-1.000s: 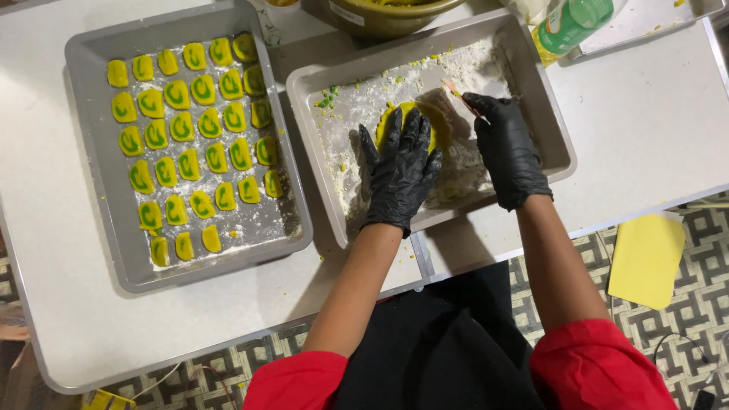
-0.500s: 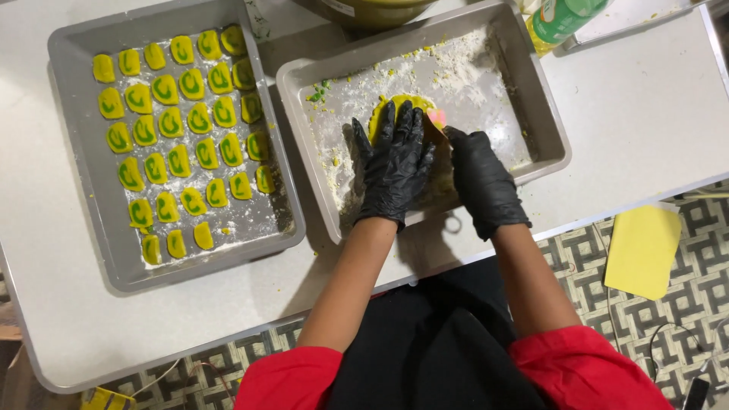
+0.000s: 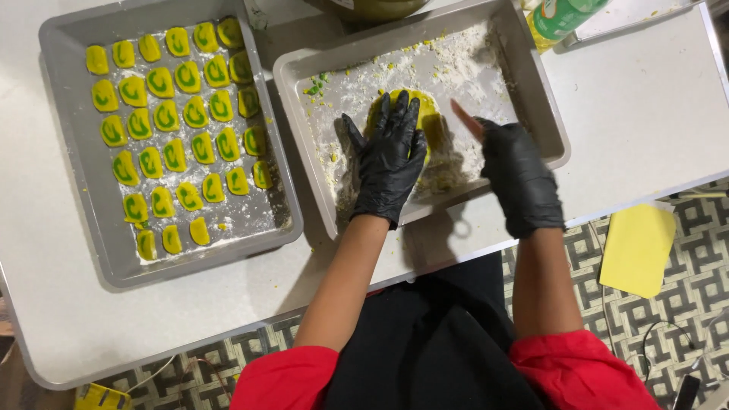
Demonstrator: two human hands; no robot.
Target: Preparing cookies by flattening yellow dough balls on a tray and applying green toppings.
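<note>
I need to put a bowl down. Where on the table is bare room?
The table is bare right of the floured tray, below the green bottle. A bare strip lies along the front edge, under the tray of yellow pieces. The floured tray is crowded by dough and both hands.

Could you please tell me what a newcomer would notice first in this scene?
Probably the rows of yellow pieces with green swirls in the left tray. Next, the black-gloved left hand pressing flat on yellow dough in the floured right tray, the right hand beside it gripping a thin tool.
</note>
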